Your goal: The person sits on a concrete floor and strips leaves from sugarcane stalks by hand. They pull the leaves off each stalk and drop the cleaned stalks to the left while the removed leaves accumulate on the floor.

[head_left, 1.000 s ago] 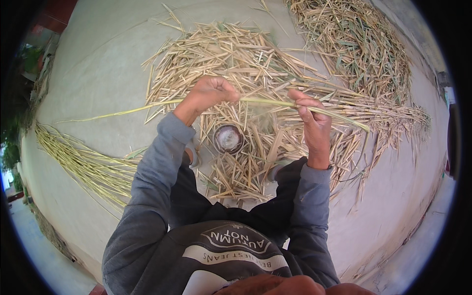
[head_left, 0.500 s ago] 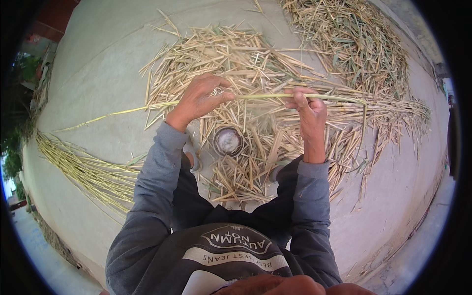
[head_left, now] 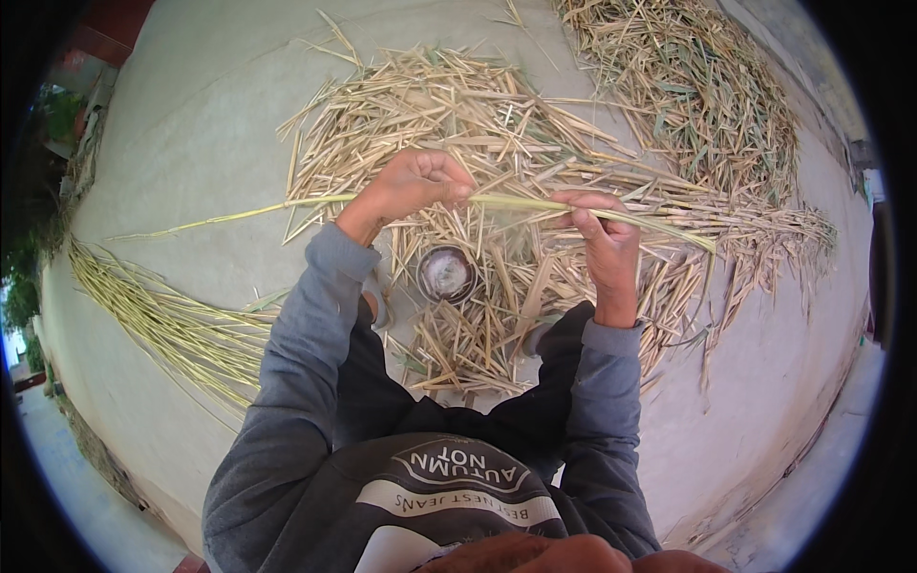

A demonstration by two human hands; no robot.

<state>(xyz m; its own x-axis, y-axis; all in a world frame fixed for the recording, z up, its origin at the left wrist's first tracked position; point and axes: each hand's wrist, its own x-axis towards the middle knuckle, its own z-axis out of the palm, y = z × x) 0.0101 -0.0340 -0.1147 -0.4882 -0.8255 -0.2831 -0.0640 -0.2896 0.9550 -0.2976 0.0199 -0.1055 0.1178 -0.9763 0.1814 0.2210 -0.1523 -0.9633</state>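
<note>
Beyond a round, dark-rimmed vessel with a whitish centre (head_left: 448, 274), the bare left hand (head_left: 411, 187) and bare right hand (head_left: 608, 234) are pinching a long, slender, yellow-green plant stalk (head_left: 516, 201), while dry, straw-coloured stalk pieces (head_left: 382, 124) are lying around that vessel.

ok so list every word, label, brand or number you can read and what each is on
Dark top, outlined patch on the front: pale lettering, upside down in this view; I won't copy the wording.
Same top, pale band below the patch in reading order: dark lettering, also upside down; not copied.
Tiny mark by the patch: too small to read.
Green stalk in the hands and round bowl: no lettering visible.
</note>
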